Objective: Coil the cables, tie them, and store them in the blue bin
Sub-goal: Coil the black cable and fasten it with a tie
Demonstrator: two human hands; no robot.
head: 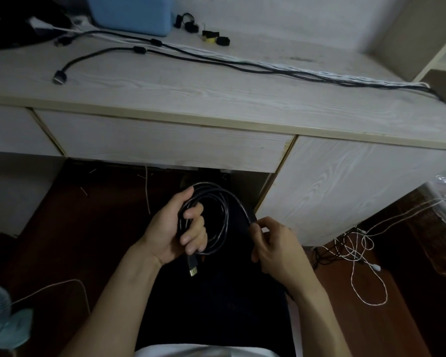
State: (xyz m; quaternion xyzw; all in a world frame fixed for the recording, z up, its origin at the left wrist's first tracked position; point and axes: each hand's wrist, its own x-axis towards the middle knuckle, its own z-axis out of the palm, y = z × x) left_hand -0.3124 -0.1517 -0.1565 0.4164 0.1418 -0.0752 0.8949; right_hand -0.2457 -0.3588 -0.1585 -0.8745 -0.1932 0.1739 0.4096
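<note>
One black cable (216, 215), coiled | left hand (175, 228) grips loops | right hand (273, 243) pinches strand

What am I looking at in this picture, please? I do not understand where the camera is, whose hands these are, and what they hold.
The camera sits on a person's head and looks down, so the hands are that person's own. The left hand grips a coiled black cable; the right hand pinches its loose end. On the desk lie long black cables, small black straps, and a blue bin at the back. White cables lie tangled on the floor.
</note>
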